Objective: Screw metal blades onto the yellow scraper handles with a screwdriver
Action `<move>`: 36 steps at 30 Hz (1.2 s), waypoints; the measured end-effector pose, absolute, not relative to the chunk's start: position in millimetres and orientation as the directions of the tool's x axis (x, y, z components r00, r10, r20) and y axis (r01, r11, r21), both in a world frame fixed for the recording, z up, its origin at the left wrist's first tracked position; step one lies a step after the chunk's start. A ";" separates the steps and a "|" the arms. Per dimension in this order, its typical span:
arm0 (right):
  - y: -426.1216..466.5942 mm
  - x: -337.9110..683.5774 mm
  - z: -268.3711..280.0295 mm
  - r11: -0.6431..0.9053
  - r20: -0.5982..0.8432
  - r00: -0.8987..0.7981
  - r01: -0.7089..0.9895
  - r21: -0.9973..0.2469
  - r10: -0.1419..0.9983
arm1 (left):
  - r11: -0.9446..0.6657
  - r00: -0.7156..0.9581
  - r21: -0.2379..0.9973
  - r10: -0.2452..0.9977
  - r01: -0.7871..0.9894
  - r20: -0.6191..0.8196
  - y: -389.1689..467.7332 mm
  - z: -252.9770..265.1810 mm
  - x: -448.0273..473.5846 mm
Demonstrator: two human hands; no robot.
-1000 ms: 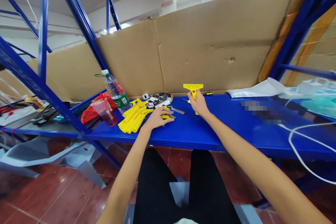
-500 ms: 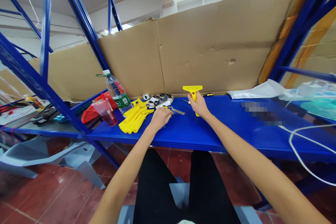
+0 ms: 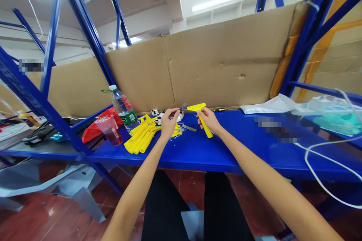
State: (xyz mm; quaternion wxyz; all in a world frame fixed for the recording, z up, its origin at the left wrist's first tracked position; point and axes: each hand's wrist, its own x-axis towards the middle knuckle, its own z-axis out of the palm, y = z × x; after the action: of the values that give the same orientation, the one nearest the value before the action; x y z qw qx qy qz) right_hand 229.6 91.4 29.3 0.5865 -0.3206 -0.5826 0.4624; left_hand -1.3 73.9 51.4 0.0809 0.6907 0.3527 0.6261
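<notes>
My right hand [image 3: 209, 120] is closed around a yellow scraper handle [image 3: 207, 131], its wide T-shaped head tilted up to the left. Pinched in the fingers of my left hand [image 3: 169, 123] is a thin, flat metal blade [image 3: 183, 107], pointing towards the scraper head but apart from it. Another metal strip [image 3: 189, 128] lies on the blue table between my hands. Small loose screws [image 3: 174, 145] and little yellow pieces [image 3: 177, 133] are scattered under my left hand. A pile of yellow scraper handles [image 3: 140, 140] sits left of it.
A water bottle [image 3: 126, 109] and a red cup [image 3: 111, 131] stand at the left by a red bag [image 3: 92, 128]. A yellow-and-black screwdriver [image 3: 220, 110] lies near the cardboard wall [image 3: 226, 60]. White cable [image 3: 308, 154] crosses the right side.
My left hand has lifted from the table and now holds up a blade. My right hand has tilted the scraper handle, so its head leans left, closer to my left hand.
</notes>
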 end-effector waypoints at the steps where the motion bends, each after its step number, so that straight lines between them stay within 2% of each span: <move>1: 91.4 230.2 29.8 0.352 0.377 -0.121 -0.187 -0.917 0.918 | -0.735 -0.043 0.586 0.611 0.341 0.790 79.6 58.8 4.4; 4: 89.6 231.3 31.2 0.300 0.343 -0.185 -0.223 -0.927 0.921 | -0.666 0.024 0.729 0.741 0.160 0.671 99.4 78.7 21.6; 8: 85.7 230.0 32.8 0.244 0.302 -0.251 -0.237 -0.940 0.920 | -0.608 0.177 0.781 0.792 0.143 0.584 119.2 89.3 38.3; 12: 85.7 227.8 32.7 0.224 0.285 -0.245 -0.248 -0.943 0.927 | -0.577 0.271 0.805 0.804 0.140 0.529 123.3 82.3 44.2; 21: 89.6 225.3 29.8 0.241 0.287 -0.178 -0.238 -0.941 0.941 | -0.557 0.251 0.815 0.821 0.157 0.513 119.9 67.1 40.1; 31: 81.8 227.8 37.3 0.376 0.388 -0.074 -0.143 -0.916 0.919 | -0.604 0.233 0.783 0.791 0.147 0.566 105.8 63.6 40.4; 36: 81.5 231.6 39.7 0.455 0.452 0.052 -0.133 -0.881 0.890 | -0.631 0.167 0.720 0.774 0.289 0.611 97.3 57.4 -2.0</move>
State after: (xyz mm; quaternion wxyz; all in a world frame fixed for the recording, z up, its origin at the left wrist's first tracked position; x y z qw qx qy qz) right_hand 231.6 81.5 39.7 0.6421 -0.3374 -0.5615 0.3983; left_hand -2.0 97.3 57.4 0.2273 0.7291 0.3646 0.5327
